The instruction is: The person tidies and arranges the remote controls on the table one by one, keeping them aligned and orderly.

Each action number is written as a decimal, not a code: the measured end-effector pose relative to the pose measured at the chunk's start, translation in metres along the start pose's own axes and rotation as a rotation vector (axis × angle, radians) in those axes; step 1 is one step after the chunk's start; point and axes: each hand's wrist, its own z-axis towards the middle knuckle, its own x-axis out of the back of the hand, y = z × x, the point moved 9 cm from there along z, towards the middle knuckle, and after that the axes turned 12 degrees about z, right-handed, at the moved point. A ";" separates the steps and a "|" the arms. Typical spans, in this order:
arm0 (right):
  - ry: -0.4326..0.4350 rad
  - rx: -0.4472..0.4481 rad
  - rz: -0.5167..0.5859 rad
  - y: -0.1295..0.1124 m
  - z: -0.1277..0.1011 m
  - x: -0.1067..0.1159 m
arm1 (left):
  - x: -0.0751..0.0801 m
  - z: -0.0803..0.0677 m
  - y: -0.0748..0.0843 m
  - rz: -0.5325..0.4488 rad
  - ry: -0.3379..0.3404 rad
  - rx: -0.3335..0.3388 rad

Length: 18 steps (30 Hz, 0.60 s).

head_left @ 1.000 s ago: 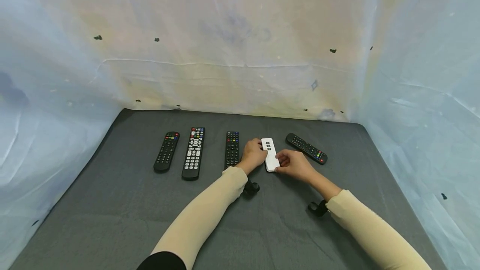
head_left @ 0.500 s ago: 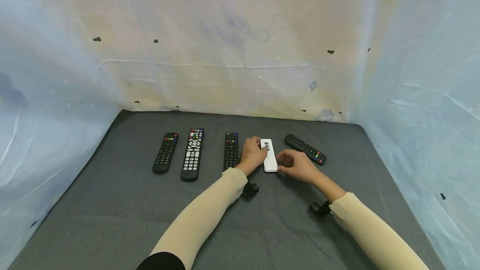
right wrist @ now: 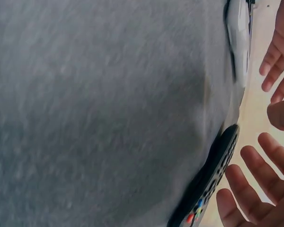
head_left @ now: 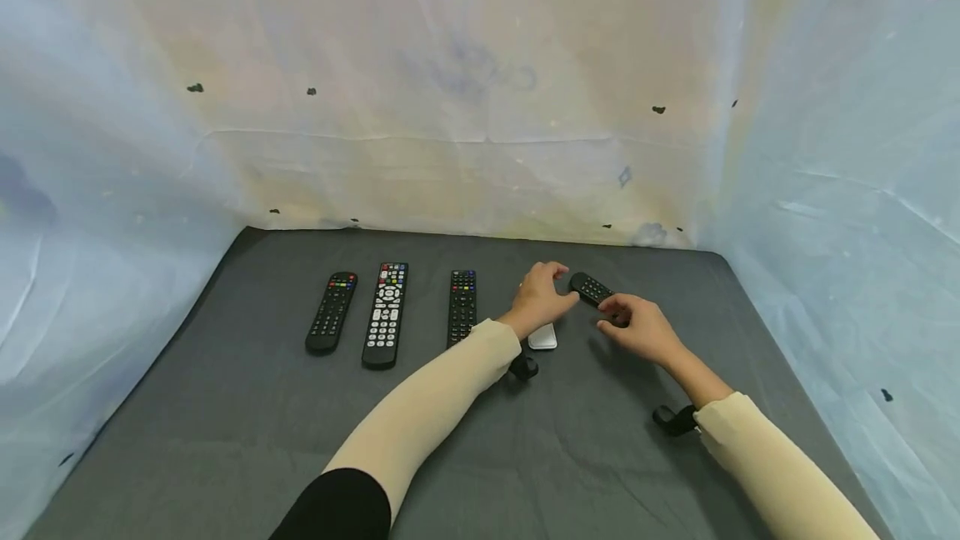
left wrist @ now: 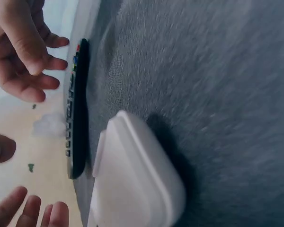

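My left hand (head_left: 553,283) hovers with spread fingers over the far end of a black remote (head_left: 591,287) that lies slanted at the right of the row. Over that remote's near end is my right hand (head_left: 624,317), also with straight fingers. The wrist views show both sets of fingers (left wrist: 31,210) (right wrist: 253,182) close beside the black remote (left wrist: 77,109) (right wrist: 212,187), gripping nothing. A white remote (head_left: 542,338) lies flat on the cloth, partly hidden under my left wrist; it fills the near part of the left wrist view (left wrist: 132,184).
Three more black remotes (head_left: 331,312) (head_left: 385,315) (head_left: 462,307) lie side by side to the left on the grey cloth table (head_left: 225,440). Pale plastic sheeting (head_left: 480,107) walls in the back and both sides.
Both hands have let go of the white remote and moved right and away to the slanted black remote. The white remote now lies by itself.
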 end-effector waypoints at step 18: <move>0.123 -0.151 -0.166 0.049 -0.008 0.031 | -0.034 0.032 0.006 0.035 -0.089 0.032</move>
